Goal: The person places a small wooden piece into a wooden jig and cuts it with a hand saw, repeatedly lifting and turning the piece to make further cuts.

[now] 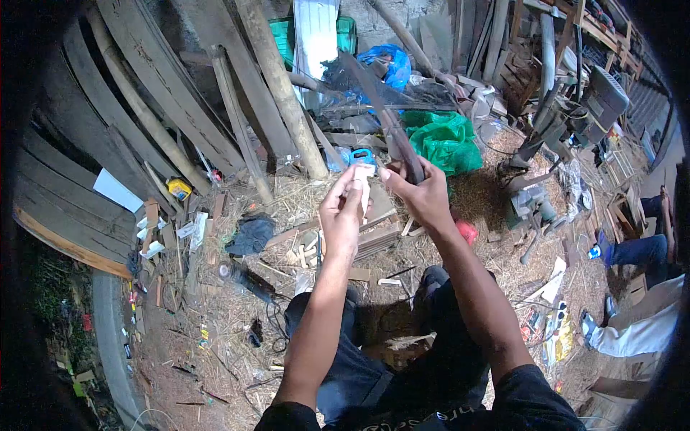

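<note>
My left hand (345, 208) is closed, its thumb and fingers pinching a small pale piece of wood (364, 178). Close beside it, my right hand (425, 192) wraps round the dark handle end of a long machete (392, 126). The blade points up and away to the left, tilted. My right thumb reaches toward the wood piece; whether it touches cannot be told. Below and beyond my hands lies a small stack of boards (377, 241), with small pale wood pieces (305, 255) to its left.
An angle grinder (241, 276) with a cord lies on the littered ground. Long planks (172, 93) and poles lean at the left. A green plastic bag (445, 140) lies ahead, and a metal machine (532, 205) stands right. Other people's legs (640, 320) show at the far right.
</note>
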Demonstrator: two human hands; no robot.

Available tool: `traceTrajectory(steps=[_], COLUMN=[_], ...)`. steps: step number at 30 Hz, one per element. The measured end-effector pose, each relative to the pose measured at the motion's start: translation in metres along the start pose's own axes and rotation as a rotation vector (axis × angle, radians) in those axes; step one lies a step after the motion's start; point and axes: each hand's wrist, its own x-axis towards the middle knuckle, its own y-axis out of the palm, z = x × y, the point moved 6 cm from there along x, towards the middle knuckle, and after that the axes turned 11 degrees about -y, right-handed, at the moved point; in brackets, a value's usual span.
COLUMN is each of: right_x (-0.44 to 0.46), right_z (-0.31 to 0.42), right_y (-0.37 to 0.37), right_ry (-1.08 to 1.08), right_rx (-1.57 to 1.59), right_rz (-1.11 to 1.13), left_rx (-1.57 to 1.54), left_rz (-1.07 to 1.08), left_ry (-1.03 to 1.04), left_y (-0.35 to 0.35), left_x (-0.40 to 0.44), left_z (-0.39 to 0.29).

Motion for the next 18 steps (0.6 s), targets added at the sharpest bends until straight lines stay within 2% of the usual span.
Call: traceTrajectory(steps=[3, 6, 10, 13, 18], right_x=[0.006, 0.010, 0.009, 0.006, 0.003], right_z=[-0.003, -0.013, -0.010, -0.017, -0.014], right_y=[0.001, -0.001, 0.005, 0.006, 0.008], right_ry=[0.066, 0.110, 0.090, 0.177, 0.181], right_rx=[0.066, -0.014, 0.122, 0.144, 0.182], right_rz=[-0.018, 0.017, -0.021, -0.010, -0.033], left_rx=[0.121, 0.147, 0.190, 0.158, 0.135], left_rz=[-0.007, 0.015, 0.029, 0.023, 0.066], left_ry=[-0.013, 0.083, 0.107, 0.074, 0.115], left_y=[0.000, -0.004, -0.007, -0.005, -0.002], left_x=[0.001, 0.007, 0.009, 0.007, 0.006], left_z=[0.001, 0.005, 0.004, 0.003, -0.004])
